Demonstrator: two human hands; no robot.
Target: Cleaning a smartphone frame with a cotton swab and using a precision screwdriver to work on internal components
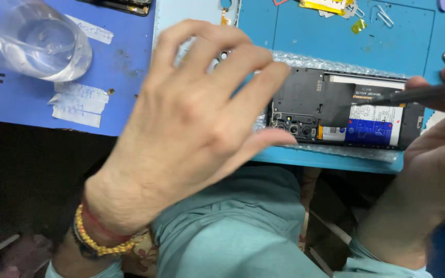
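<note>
Black opened phone (336, 110) lies lengthwise at centre right; I see my right hand (433, 154) pinching a dark tool (403, 95) over it; my left hand (191, 118), fingers spread, seemingly empty, hovers left.

Your spread left hand (191, 118) is smeared with motion blur and covers the left end of the opened black phone body (336, 110), so you can't see what lies under it. Your right hand (433, 154) runs off the right edge, and so does the slim dark tool (408, 95) it pinches. The clear plastic container (37, 41) is cropped at the upper left corner. The small metal bits (382, 18) up top are too tiny to identify.
</note>
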